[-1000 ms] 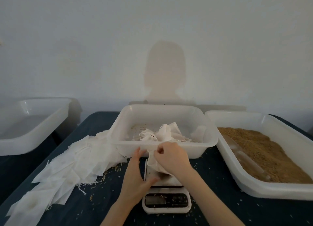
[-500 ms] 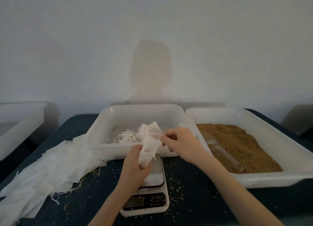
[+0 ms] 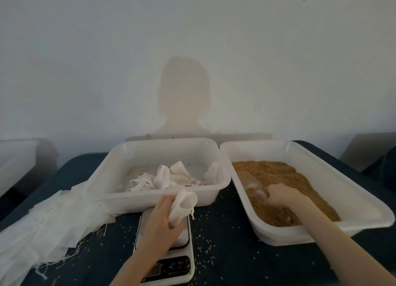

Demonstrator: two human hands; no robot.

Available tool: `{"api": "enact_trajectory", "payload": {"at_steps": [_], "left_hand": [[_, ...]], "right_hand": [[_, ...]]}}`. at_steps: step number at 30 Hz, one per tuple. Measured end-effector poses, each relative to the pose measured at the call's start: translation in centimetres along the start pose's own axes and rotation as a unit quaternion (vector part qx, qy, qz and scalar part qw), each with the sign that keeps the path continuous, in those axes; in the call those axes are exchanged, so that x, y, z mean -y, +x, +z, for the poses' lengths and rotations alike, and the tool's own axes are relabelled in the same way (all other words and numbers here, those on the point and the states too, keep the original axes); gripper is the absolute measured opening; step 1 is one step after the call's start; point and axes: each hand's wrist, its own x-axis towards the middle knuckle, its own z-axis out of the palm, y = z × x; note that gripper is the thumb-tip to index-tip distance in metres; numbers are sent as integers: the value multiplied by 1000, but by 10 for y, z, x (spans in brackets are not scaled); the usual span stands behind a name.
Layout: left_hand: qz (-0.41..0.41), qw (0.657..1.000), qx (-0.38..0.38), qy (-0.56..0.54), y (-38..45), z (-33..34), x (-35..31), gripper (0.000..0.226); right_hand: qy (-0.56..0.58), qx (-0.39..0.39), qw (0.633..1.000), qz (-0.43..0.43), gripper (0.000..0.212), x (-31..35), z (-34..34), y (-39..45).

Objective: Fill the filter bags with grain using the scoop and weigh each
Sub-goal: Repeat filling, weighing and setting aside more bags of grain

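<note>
White plastic tub (image 3: pixel 321 200) holding brown grain (image 3: pixel 285 178), right hand (image 3: pixel 282 197) fingers curled round clear scoop (image 3: pixel 257 189) there, middle tub (image 3: pixel 120 174) of filter bags (image 3: pixel 165 178), left hand (image 3: pixel 162 219) pinching empty filter bag (image 3: pixel 184 204) above scale (image 3: pixel 169 262), scale lettering unreadable

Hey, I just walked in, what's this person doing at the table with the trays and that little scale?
A person is filling small white filter bags with grain. The left hand holds an open white filter bag above the white digital scale. The right hand reaches into the white plastic tray of brown grain and grips the clear plastic scoop. The middle white tray holds more bags, and flat empty bags lie piled on the left of the dark tabletop.
</note>
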Motion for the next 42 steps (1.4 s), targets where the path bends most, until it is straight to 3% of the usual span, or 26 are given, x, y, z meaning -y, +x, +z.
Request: {"api": "enact_trajectory", "payload": {"at_steps": [4, 6, 9, 11, 15, 17, 22, 24, 26, 28, 30, 34, 38, 42], "left_hand": [[2, 1000, 3, 3, -2, 2, 3, 32], [-2, 1000, -1, 1, -2, 2, 7, 34], [-7, 1000, -4, 8, -3, 2, 12, 39], [-7, 1000, -5, 11, -3, 2, 13, 43], [-19, 1000, -6, 7, -3, 1, 15, 43], [-28, 1000, -15, 1, -3, 1, 15, 43], [-40, 999, -26, -4, -4, 1, 16, 44], [-48, 999, -22, -11, -5, 2, 15, 43], [-48, 999, -19, -15, -6, 2, 13, 42], [-44, 999, -21, -15, -7, 0, 12, 44], [-39, 999, -27, -20, -6, -2, 11, 47], [-40, 998, -27, -30, -5, -6, 9, 50], [-42, 999, -21, -26, -7, -7, 8, 49], [-59, 998, -9, -23, -10, -9, 10, 47]], "right_hand": [[-23, -99, 994, 50, 22, -4, -7, -4], [-82, -171, 977, 99, 27, -5, -12, -10], [-133, -213, 959, 132, 29, -8, -17, -11], [-105, -199, 967, 122, 25, -14, -17, -8], [17, -94, 992, 85, 28, -37, -26, -12], [3, -66, 995, 74, 28, -48, -31, -14], [-78, -145, 982, 87, 22, -45, -29, -11], [-83, -142, 983, 76, 19, -42, -31, -12], [-42, -82, 994, 51, 21, -46, -35, -16], [24, -15, 999, 31, 37, -53, -38, -22], [60, 8, 998, 26, 41, -59, -37, -27], [121, -31, 992, 7, 20, -65, -31, -27], [211, -138, 968, -5, 32, -61, -31, -31], [231, -180, 956, -12, 31, -55, -43, -43]]}}
